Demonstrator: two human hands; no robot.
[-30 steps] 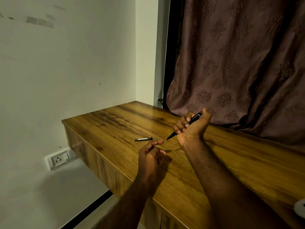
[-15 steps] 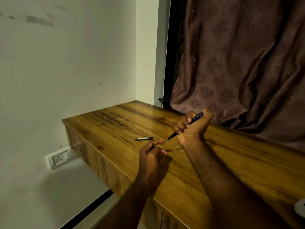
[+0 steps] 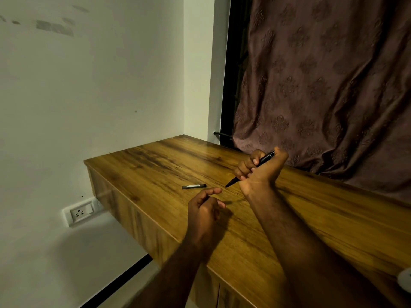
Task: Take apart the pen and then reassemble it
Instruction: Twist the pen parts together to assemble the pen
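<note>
My right hand (image 3: 258,174) is raised over the wooden desk (image 3: 155,165) and grips a black pen (image 3: 264,160) in its fist, thumb on the top end, tip slanting down and left to just above the wood. A short dark pen cap (image 3: 194,186) with a pale stripe lies flat on the desk, left of the pen's tip. My left hand (image 3: 205,210) hovers near the desk's front edge, just below the cap, fingers loosely curled with the forefinger stretched out, holding nothing.
A brown patterned curtain (image 3: 322,85) hangs along the back right of the desk. The white wall at left carries a socket (image 3: 80,212) below desk level. A white object (image 3: 405,280) shows at the right edge of the frame.
Both hands stay almost where they were. The view has shifted slightly; the pen and the cap keep their places.
</note>
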